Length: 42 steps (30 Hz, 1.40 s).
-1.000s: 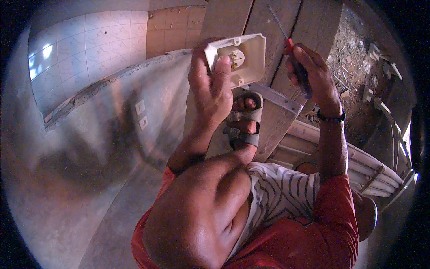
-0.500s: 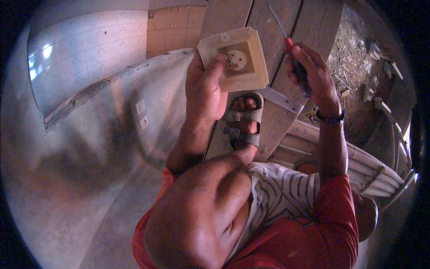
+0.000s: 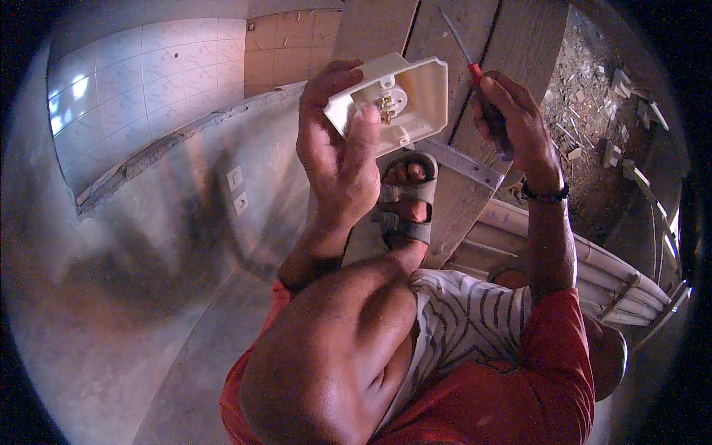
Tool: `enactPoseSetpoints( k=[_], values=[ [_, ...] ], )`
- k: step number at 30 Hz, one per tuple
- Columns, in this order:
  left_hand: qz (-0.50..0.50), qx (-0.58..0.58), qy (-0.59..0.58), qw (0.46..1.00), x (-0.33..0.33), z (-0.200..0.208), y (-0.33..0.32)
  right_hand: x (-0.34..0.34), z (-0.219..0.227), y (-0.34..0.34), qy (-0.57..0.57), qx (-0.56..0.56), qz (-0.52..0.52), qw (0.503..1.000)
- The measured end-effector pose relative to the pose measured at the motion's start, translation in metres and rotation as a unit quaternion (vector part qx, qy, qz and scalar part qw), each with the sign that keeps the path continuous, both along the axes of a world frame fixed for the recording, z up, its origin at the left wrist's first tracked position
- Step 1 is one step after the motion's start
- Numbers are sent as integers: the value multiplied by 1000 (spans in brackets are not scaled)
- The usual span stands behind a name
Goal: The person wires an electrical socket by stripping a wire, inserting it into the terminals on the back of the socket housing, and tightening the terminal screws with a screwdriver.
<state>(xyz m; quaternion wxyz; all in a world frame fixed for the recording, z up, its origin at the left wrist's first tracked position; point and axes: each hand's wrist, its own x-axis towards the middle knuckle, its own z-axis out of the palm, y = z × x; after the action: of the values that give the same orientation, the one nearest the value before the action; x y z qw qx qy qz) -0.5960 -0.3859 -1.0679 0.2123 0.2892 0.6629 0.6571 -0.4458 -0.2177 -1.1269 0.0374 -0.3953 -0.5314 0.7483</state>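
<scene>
A square cream-white electrical socket housing [image 3: 426, 93] is gripped in my left hand [image 3: 337, 159]. Its hollow inside faces up, tilted, showing a round white part with brass-coloured terminals. My left thumb reaches into the opening beside those terminals, and the other fingers wrap the outer side, partly hidden. To the right, my right hand [image 3: 519, 122] is closed round the dark handle of a screwdriver [image 3: 475, 72] with a red collar. The long thin shaft points up and to the left, apart from the housing.
My sandalled foot [image 3: 406, 193] rests on wooden planks [image 3: 456, 215], beside a flat metal strip [image 3: 467, 165]. Bamboo poles [image 3: 578, 256] lie at the right, with rubble [image 3: 586, 96] beyond. Wall sockets [image 3: 237, 189] sit in the grey plastered wall at left, below white tiles [image 3: 156, 74].
My left hand has turned the socket housing, so it now tilts and shows more of its side walls and terminals. The right hand with the screwdriver has barely moved.
</scene>
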Motion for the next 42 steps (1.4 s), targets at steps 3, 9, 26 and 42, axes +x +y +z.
enactPoseSetpoints(
  k=[3,9,26,42],
  values=[
    [-16,5,56,998,-1,0,0,-1,0,-1,11,-4,-3,1000],
    [-15,22,52,998,-2,-1,0,-2,1,-1,6,-4,-2,1000],
    [25,70,-228,971,4,10,-1,-4,3,-2,-7,3,-6,1000],
    [46,-25,-37,998,9,16,-2,-3,1,-1,11,8,16,1000]
  ],
)
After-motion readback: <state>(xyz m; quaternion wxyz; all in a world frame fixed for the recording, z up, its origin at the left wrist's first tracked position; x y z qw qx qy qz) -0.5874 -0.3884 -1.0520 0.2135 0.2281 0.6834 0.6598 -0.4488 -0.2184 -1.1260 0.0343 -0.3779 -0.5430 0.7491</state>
